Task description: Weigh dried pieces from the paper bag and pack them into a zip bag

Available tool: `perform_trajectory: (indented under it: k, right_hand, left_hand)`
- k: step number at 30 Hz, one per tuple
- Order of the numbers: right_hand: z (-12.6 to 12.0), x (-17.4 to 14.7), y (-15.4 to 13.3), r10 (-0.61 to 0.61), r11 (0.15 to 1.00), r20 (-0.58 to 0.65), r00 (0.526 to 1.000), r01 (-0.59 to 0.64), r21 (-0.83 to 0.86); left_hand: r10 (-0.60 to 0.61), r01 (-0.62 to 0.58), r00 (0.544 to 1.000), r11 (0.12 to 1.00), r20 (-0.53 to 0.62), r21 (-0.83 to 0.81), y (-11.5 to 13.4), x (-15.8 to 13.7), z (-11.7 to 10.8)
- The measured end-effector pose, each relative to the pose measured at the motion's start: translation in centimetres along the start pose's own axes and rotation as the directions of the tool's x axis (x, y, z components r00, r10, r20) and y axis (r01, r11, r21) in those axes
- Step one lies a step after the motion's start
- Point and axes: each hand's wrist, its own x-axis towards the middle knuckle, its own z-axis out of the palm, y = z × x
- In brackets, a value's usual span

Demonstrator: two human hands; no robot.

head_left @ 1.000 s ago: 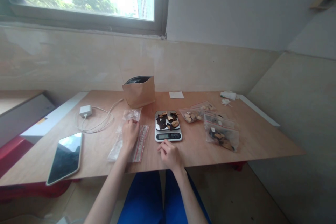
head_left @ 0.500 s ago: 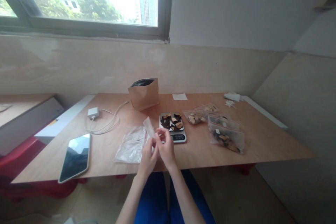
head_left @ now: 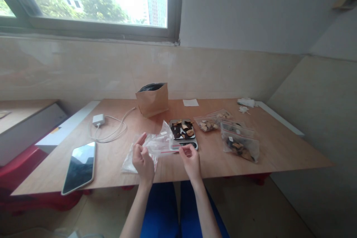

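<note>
A clear zip bag [head_left: 163, 142] with a red seal line is stretched between my two hands above the table's front part. My left hand [head_left: 143, 161] grips its left side, fingers curled and one finger raised. At the right end of the red line my right hand [head_left: 191, 158] pinches the bag's edge. Just behind the bag stands a small digital scale [head_left: 193, 144], partly covered by it. Dark and tan dried slices [head_left: 182, 129] lie on the scale's plate. Under my left hand is a stack of flat clear zip bags [head_left: 129, 161].
Filled zip bags [head_left: 241, 148] of dried slices lie to the right. Behind the scale stand an open brown paper pouch [head_left: 153, 100] and a white paper slip [head_left: 190, 102]. On the left are a tablet [head_left: 79, 167] and a white charger [head_left: 98, 120] with its cable.
My hands were close together at the bag's edge; now they have moved apart, left and right, and the bag is spread wide between them.
</note>
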Motion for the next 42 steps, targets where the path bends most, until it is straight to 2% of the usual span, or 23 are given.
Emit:
perform_trajectory:
  k: [4,6,9,15,20,24,31,35,42]
  right_hand:
    - [-0.2,-0.1,0.4,-0.132,0.987,0.146,0.980,0.143,-0.067]
    - [-0.3,-0.1,0.5,-0.233,0.962,0.142,0.962,0.249,-0.113]
    - [-0.9,0.3,1.1,-0.341,0.916,0.068,0.938,0.348,-0.201]
    - [-3.4,1.6,2.9,-0.395,0.854,0.002,0.919,0.368,-0.367]
    - [-4.4,2.1,3.6,-0.425,0.807,-0.010,0.905,0.374,-0.456]
    - [-3.3,2.7,3.2,-0.454,0.755,0.052,0.889,0.415,-0.508]
    - [-1.0,5.0,2.1,-0.494,0.588,0.334,0.803,0.592,-0.552]
    - [-0.7,5.9,2.5,-0.479,0.554,0.425,0.768,0.640,-0.532]
    - [-1.2,6.7,2.9,-0.467,0.516,0.485,0.739,0.673,-0.530]
  left_hand:
    - [-0.026,0.025,1.000,0.999,-0.007,-0.032,0.6,0.7,1.3]
    - [-0.033,0.033,0.999,0.999,-0.023,0.020,0.7,1.1,2.2]
    - [-0.059,0.065,0.996,0.994,-0.068,0.083,0.5,1.8,3.7]
    - [-0.171,0.178,0.977,0.983,-0.125,0.048,-1.2,2.8,6.8]
    - [-0.268,0.273,0.959,0.961,-0.097,0.048,-2.9,2.1,7.6]
    - [-0.209,0.212,0.975,0.976,-0.073,0.044,-3.8,1.5,7.3]
    - [-0.073,0.070,0.996,0.994,0.040,0.088,-4.1,0.9,7.3]
    - [-0.055,0.051,0.997,0.996,0.055,0.072,-4.2,0.8,7.4]
    - [-0.026,0.021,0.996,0.998,0.083,0.061,-4.2,0.8,7.3]
